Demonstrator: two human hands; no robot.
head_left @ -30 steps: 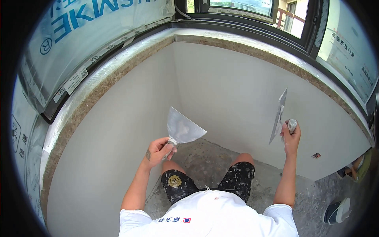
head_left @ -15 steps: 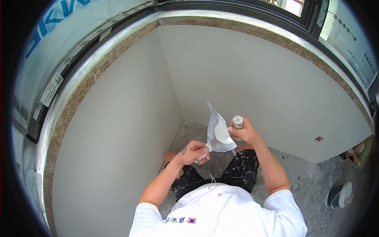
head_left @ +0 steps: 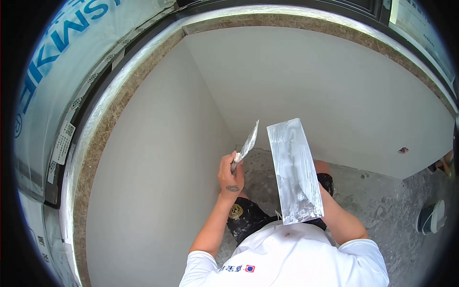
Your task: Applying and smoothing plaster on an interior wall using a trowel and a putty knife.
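putty knife (head_left: pixel 250 139) is grasped by its handle in left hand (head_left: pixel 232 177) | trowel (head_left: pixel 291 167) is seen just right of it | right hand is hidden behind trowel, grip cannot be told | left wall (head_left: pixel 153 162) and far wall (head_left: pixel 306 81) seem smoothly coated, hole (head_left: pixel 403 150) at right is uncovered | any unfinished patches cannot be made out
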